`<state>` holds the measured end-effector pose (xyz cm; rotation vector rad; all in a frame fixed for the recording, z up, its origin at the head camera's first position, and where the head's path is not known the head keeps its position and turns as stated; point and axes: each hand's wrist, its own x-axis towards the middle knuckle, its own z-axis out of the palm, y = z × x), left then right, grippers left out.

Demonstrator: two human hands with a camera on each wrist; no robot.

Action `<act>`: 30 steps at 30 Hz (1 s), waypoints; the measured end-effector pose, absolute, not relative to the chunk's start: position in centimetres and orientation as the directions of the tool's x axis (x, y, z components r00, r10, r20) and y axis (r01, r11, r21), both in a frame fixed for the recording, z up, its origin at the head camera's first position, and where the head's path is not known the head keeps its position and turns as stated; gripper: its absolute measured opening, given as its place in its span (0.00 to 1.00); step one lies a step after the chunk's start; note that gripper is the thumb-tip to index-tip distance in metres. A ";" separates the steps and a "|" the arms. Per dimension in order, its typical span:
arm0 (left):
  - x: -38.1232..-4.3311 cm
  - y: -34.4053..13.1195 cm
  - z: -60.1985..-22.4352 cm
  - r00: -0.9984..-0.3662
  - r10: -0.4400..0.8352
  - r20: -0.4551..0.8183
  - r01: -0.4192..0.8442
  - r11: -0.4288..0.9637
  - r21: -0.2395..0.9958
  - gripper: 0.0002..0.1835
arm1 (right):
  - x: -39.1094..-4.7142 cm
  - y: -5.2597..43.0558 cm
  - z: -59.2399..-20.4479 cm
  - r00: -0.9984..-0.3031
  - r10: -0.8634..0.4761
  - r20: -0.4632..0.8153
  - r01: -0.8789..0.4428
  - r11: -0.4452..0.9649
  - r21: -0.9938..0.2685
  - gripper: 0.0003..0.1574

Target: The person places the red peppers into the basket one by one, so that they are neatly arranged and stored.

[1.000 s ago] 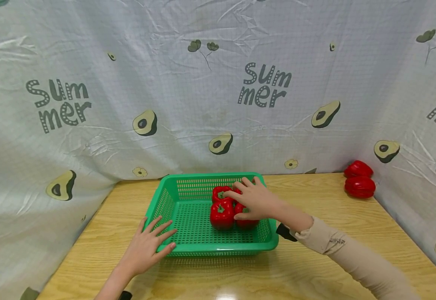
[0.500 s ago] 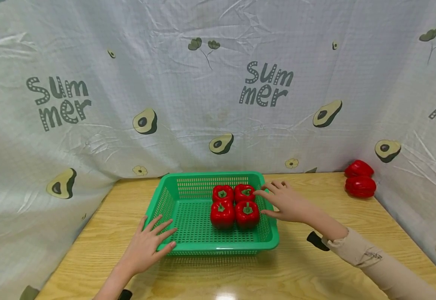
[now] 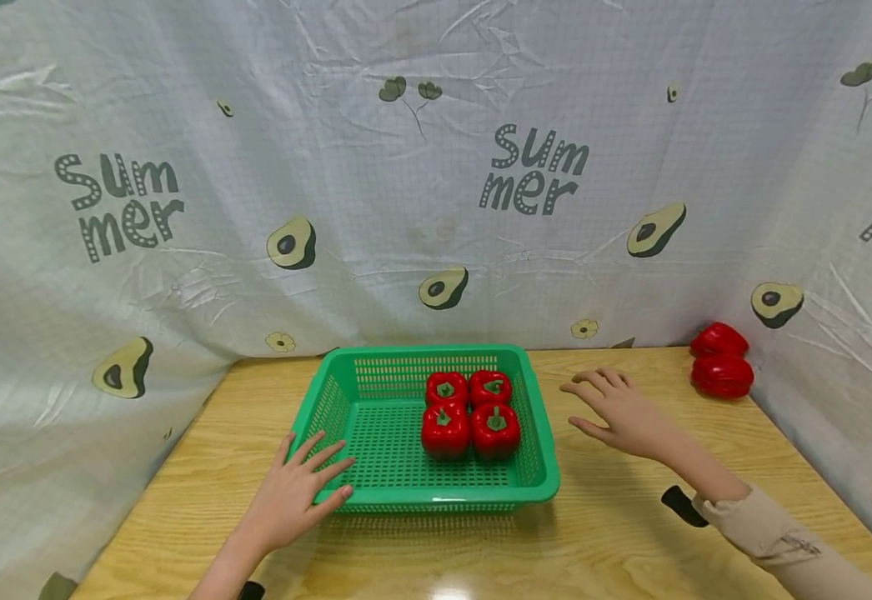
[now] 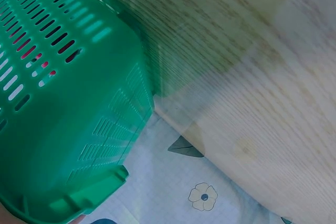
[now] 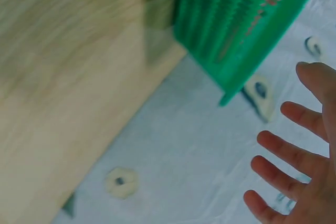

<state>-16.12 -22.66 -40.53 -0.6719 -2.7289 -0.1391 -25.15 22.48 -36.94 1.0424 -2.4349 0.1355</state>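
My left hand (image 3: 289,492) rests with spread fingers over the front left corner of a green plastic basket (image 3: 436,494). Several red bell peppers (image 3: 446,433) with green stems stand grouped in the basket's right half. To the right of the basket, my right hand (image 3: 623,412) hovers over the table, fingers spread and nothing in them. The right wrist view shows that same hand (image 5: 304,166) apart from the basket's side (image 5: 236,30). In the left wrist view the basket wall (image 4: 68,87) fills the left side, and the left hand is mostly hidden behind it.
Two more red bell peppers (image 3: 722,376) lie at the table's back right corner, against the cloth. A printed white cloth (image 3: 361,208) hangs behind and at both sides of the wooden table (image 3: 601,533).
My right hand has drawn back from the peppers in the basket and moved right, past the basket's rim. The peppers it covered now show. The left hand stays in place.
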 end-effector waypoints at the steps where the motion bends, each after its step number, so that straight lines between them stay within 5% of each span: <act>1: -16.1 -22.6 -40.6 -0.835 0.436 0.337 0.467 0.884 0.014 0.22 | -25.3 22.9 -37.3 -0.596 -0.645 0.479 -0.696 0.712 0.092 0.27; 10: -16.0 -22.6 -40.8 -0.830 0.436 0.347 0.471 0.882 0.018 0.22 | -26.3 27.3 -39.8 -0.693 -0.511 0.509 -0.570 0.820 0.049 0.24; 24: -16.4 -22.8 -40.7 -0.827 0.443 0.346 0.472 0.882 0.000 0.23 | -28.5 33.1 -40.9 -0.724 -0.378 0.577 -0.409 0.909 0.081 0.23; 30: -16.2 -22.7 -40.8 -0.835 0.437 0.334 0.464 0.886 0.003 0.23 | -29.1 35.5 -41.4 -0.824 -0.261 0.502 -0.292 0.956 0.017 0.22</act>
